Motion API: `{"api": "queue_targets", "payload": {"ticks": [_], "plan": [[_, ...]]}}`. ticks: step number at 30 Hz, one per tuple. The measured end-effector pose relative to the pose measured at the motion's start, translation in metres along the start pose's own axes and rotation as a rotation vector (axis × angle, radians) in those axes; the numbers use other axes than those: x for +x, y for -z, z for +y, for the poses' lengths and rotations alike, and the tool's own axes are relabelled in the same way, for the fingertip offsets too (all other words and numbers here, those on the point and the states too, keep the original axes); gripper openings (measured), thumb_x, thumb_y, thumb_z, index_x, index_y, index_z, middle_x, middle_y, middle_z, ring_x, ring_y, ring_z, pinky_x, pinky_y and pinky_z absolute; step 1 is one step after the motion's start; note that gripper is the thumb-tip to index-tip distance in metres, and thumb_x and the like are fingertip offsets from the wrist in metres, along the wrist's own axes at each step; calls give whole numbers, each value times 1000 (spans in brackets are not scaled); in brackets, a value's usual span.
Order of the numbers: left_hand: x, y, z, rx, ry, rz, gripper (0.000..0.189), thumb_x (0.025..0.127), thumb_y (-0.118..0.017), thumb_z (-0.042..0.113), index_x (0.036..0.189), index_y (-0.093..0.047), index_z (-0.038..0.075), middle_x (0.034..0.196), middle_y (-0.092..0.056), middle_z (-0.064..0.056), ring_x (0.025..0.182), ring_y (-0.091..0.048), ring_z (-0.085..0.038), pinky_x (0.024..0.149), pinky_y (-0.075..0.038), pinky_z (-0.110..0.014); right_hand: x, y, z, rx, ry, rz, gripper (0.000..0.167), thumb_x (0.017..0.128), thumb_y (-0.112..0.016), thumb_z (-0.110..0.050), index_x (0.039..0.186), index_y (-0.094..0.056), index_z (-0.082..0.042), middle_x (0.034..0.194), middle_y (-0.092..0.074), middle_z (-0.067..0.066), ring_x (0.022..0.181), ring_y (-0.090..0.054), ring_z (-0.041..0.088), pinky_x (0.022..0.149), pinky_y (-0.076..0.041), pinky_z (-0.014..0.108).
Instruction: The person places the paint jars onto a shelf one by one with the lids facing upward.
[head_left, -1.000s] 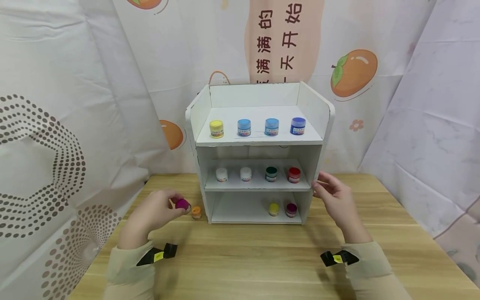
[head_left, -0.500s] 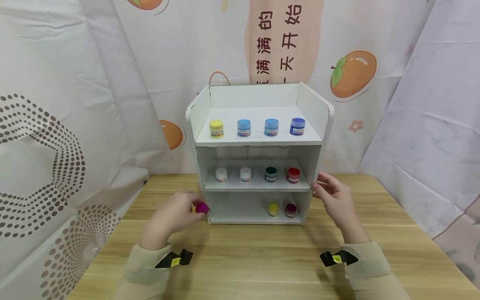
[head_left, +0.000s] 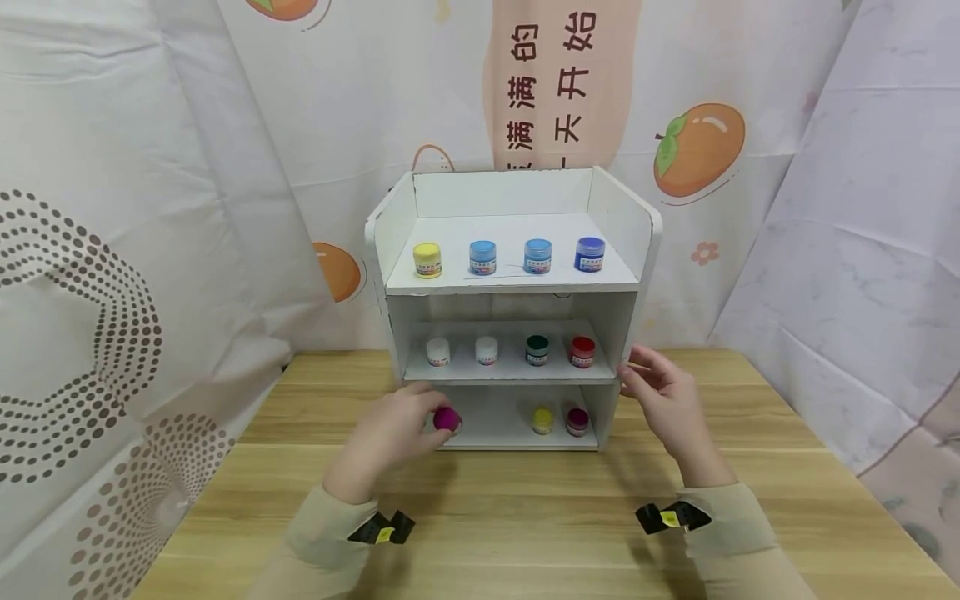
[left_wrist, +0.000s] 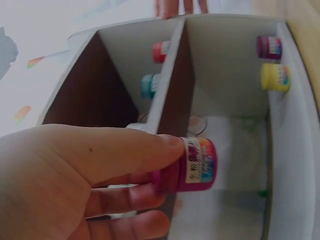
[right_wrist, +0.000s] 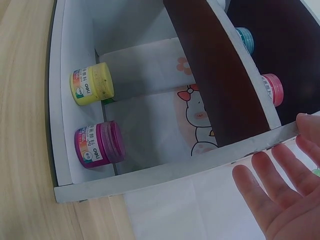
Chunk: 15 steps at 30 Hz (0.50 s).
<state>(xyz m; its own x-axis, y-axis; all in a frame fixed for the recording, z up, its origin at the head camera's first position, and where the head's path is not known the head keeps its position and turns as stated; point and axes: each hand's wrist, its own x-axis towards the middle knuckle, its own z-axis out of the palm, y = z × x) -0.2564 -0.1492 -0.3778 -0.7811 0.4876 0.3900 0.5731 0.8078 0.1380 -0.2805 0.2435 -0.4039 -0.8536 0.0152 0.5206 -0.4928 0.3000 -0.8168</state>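
My left hand (head_left: 393,429) holds a magenta paint jar (left_wrist: 202,165) between thumb and fingers, in front of the left part of the bottom level of a white shelf unit (head_left: 517,290). In the left wrist view the jar lies sideways, its label showing. On the bottom level, a yellow jar (head_left: 542,420) and a dark purple jar (head_left: 577,422) stand towards the right. My right hand (head_left: 663,400) is at the unit's right side panel (right_wrist: 175,170), thumb by the front edge and fingers extended along the outside.
Two white jars, a dark green jar (head_left: 537,351) and a red jar (head_left: 582,352) line the middle level. A yellow jar (head_left: 427,260), two light blue jars and a dark blue jar (head_left: 589,254) stand on top. The unit sits on a wooden table (head_left: 517,517) before a printed cloth.
My left hand has carried the magenta jar rightwards from beside the unit to the front of its bottom level. The orange jar beside the unit is now hidden. My right hand stays at the panel.
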Motion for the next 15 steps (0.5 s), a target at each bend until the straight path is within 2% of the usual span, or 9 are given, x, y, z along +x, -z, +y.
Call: {"api": "queue_targets", "payload": {"ticks": [8,15], "plan": [[15,-26,10,9,-68,-13,20,90,-78,32,102,-75,17,94,-61,5,71,-53,-6,59,-46,-23,1,-1,1,9,11,3,41,101,-63,-7,139,-55,7,130,-59,25,108,-63,-1,78,-58,28],[20,-37,23,22,-100,-52,22,90,-78,30,107,-75,16,95,-59,3,69,-54,-7,59,-48,-23,1,-1,1,2,13,14,41,101,-64,-7,139,-56,6,129,-60,23,108,-63,0,78,-58,28]]}}
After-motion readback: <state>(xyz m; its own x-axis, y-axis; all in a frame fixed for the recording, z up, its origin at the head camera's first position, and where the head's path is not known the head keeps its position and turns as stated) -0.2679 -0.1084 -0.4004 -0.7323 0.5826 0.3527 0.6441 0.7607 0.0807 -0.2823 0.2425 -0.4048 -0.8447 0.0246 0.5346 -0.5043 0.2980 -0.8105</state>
